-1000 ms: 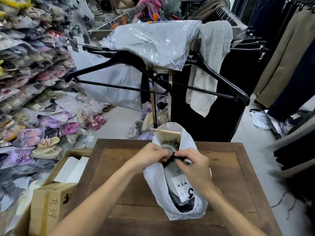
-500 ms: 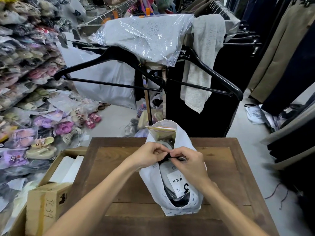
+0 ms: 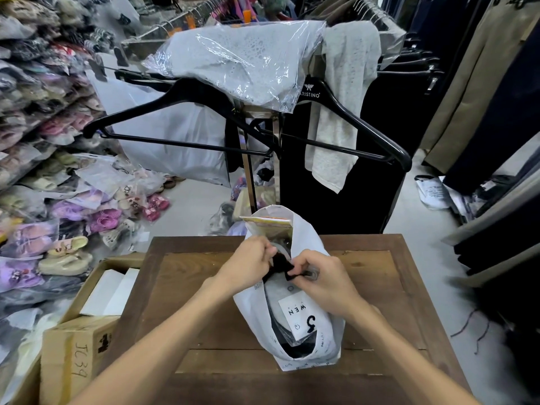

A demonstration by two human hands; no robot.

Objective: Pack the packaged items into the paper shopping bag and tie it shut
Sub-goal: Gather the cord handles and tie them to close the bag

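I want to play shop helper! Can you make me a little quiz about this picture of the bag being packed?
1. True or false: both hands hold the black ribbon over the white paper bag.
2. What does the bag stand on? A) wooden table B) cardboard box C) floor
3. Fill in: the big number on the label of the packaged item inside the bag is ___.

Key
1. True: the left hand and right hand both pinch it.
2. A, the wooden table; the cardboard box sits beside the table.
3. 5
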